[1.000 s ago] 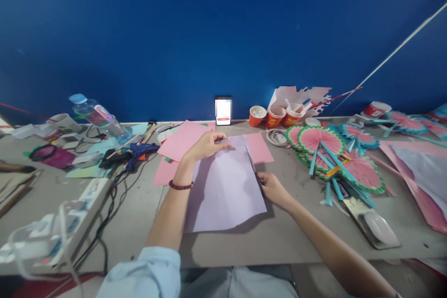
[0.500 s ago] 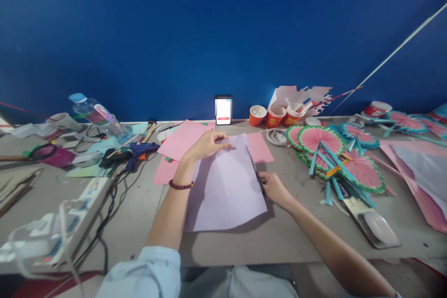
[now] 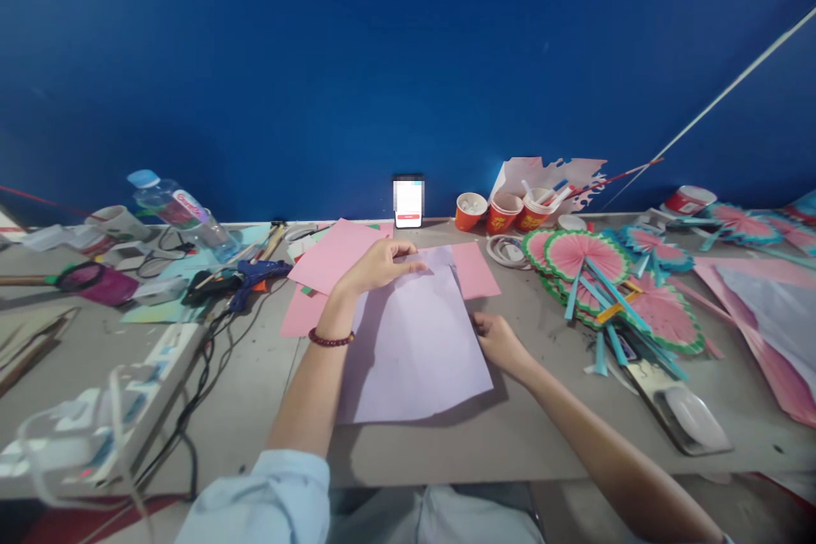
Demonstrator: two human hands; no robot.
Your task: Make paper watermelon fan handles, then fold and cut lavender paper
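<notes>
A lavender sheet of paper [image 3: 414,340] lies in front of me, its right edge slightly raised. My left hand [image 3: 382,263] is closed at its top edge, thumb and fingers pinching the paper. At the right edge, my right hand [image 3: 497,340] is closed with curled fingers around what look like dark scissors, now almost wholly hidden by the sheet. Pink paper sheets [image 3: 331,259] lie behind and left of the lavender one, and another pink sheet [image 3: 475,272] shows behind its upper right corner.
A lit phone [image 3: 408,202] leans on the blue wall. Red paper cups [image 3: 503,212] and a coiled white cable [image 3: 507,251] stand right of it. Pink-green paper fans [image 3: 586,255] and a mouse [image 3: 692,416] lie right. Leftward are a glue gun [image 3: 252,279], bottle [image 3: 184,212] and power strip [image 3: 146,399].
The right edge of the lavender sheet has shifted a little to the right and covers the dark tool that showed along it before. Both hands stay nearly in place.
</notes>
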